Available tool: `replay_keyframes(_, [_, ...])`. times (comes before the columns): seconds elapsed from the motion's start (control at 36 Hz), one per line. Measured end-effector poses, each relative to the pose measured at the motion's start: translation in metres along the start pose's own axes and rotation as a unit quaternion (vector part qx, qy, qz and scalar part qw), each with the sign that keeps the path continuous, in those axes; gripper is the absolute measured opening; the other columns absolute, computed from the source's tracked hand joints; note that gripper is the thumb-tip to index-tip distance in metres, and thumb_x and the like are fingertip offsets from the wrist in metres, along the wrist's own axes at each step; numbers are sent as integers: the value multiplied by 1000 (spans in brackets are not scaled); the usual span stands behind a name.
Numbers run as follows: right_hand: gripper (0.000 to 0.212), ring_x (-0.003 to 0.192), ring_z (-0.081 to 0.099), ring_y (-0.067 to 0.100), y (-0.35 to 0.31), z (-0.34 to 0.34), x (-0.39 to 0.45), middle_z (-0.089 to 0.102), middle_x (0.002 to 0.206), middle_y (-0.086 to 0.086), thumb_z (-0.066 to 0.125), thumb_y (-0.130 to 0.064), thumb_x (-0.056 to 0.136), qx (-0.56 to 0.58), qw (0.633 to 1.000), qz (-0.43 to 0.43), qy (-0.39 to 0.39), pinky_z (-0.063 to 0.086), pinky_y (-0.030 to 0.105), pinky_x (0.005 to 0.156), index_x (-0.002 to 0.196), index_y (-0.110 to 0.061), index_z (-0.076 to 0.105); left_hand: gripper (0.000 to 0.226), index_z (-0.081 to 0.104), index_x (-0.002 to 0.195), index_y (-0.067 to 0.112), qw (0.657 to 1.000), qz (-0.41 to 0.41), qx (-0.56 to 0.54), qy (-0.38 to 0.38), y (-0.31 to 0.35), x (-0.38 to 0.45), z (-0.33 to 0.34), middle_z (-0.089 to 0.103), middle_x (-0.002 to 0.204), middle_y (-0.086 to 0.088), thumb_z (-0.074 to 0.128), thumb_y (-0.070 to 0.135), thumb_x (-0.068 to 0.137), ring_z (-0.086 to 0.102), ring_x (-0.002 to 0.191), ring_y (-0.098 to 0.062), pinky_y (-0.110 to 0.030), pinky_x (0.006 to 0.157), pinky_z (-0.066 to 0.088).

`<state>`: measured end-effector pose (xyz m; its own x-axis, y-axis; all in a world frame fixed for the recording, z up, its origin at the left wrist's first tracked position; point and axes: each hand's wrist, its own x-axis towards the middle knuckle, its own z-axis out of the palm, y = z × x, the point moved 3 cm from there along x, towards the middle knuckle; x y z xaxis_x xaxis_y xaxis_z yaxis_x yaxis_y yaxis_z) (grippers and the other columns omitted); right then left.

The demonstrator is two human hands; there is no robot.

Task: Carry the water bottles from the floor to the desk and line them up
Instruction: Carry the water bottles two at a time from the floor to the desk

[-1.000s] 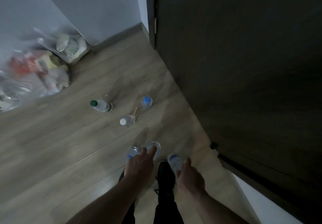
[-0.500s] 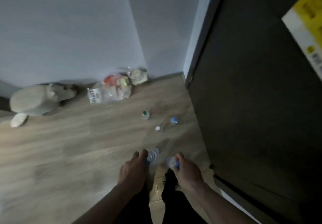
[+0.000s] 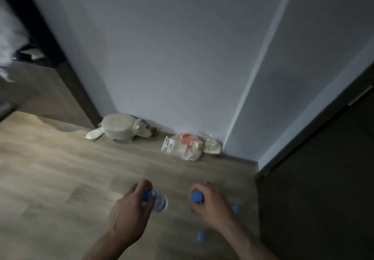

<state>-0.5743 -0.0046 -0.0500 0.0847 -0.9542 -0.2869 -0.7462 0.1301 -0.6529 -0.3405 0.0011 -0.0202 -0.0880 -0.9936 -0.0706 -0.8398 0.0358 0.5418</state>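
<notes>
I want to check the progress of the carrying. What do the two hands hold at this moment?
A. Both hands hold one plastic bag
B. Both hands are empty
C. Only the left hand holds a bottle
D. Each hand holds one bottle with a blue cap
D: the left hand grips one blue-capped bottle, and the right hand grips another bottle at its blue cap.

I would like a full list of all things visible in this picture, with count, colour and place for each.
held water bottles: 2, clear with blue caps, one in each hand
bottles on floor: at least 2, blue caps, near the right arm; a green cap shows beyond the right hand
plush toy: 1, cream, against the wall
plastic bags: a small heap, clear with red and yellow, in the corner
floor: wood, light brown
left hand: grips one bottle
right hand: grips the other
</notes>
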Motion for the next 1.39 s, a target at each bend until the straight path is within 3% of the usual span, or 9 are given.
replay_keyframes(0.11, [13, 73, 63, 9, -71, 18, 20, 66, 78, -9, 65, -21, 75, 6, 999, -46, 17, 55, 34, 68, 86, -25, 59, 18, 40, 97, 40, 1000, 3, -6, 19, -45, 0, -55, 54, 89, 10, 55, 48, 92, 59, 70, -16, -37, 63, 50])
replay_keyframes(0.25, [11, 76, 63, 6, -165, 55, 38, 67, 82, -11, 68, -27, 80, -6, 995, -98, 14, 54, 31, 69, 87, -28, 60, 18, 43, 95, 38, 998, -4, 8, 56, -107, 1, -125, 55, 85, 11, 60, 43, 93, 53, 63, -8, -27, 56, 38])
replay_keyframes(0.56, [11, 76, 62, 4, -330, 108, 96, 68, 85, -13, 70, -31, 85, -3, 985, -169, -32, 47, 20, 64, 94, -31, 64, 16, 45, 98, 36, 988, -71, 42, 128, -223, 14, -253, 61, 87, 9, 57, 46, 95, 56, 66, -6, -34, 60, 51])
replay_keyframes(0.75, [12, 79, 64, 2, -423, 142, 164, 68, 87, -16, 72, -37, 87, -19, 974, -209, -82, 54, 25, 72, 95, -32, 66, 11, 48, 101, 38, 979, -128, 16, 160, -295, 42, -319, 62, 88, 9, 54, 46, 96, 56, 67, -8, -19, 53, 37])
replay_keyframes(0.92, [11, 65, 56, -5, -495, 183, 240, 63, 75, -27, 73, -34, 87, -28, 959, -253, -123, 40, 16, 60, 88, -31, 62, 11, 49, 101, 40, 966, -180, -3, 183, -370, 79, -364, 64, 90, 11, 56, 46, 95, 61, 71, -9, -27, 59, 53])
replay_keyframes(1.14, [12, 71, 56, -5, -614, 241, 330, 62, 77, -30, 73, -30, 82, -42, 937, -310, -156, 39, 14, 59, 89, -28, 63, 12, 50, 97, 37, 941, -253, -6, 224, -449, 110, -444, 58, 77, 9, 59, 45, 95, 56, 65, -8, -18, 52, 37])
replay_keyframes(1.31, [14, 73, 58, 1, -712, 294, 372, 66, 80, -17, 73, -36, 83, -54, 917, -351, -184, 43, 19, 61, 90, -31, 62, 12, 53, 92, 33, 912, -298, -4, 282, -510, 114, -506, 59, 72, 10, 63, 40, 93, 55, 62, -8, -22, 52, 38])
replay_keyframes(1.39, [15, 78, 62, 7, -756, 324, 391, 67, 84, -15, 70, -40, 82, -52, 911, -357, -199, 52, 29, 68, 93, -33, 62, 11, 55, 90, 32, 903, -306, 2, 302, -547, 117, -534, 59, 73, 12, 66, 35, 92, 55, 63, -6, -22, 53, 39])
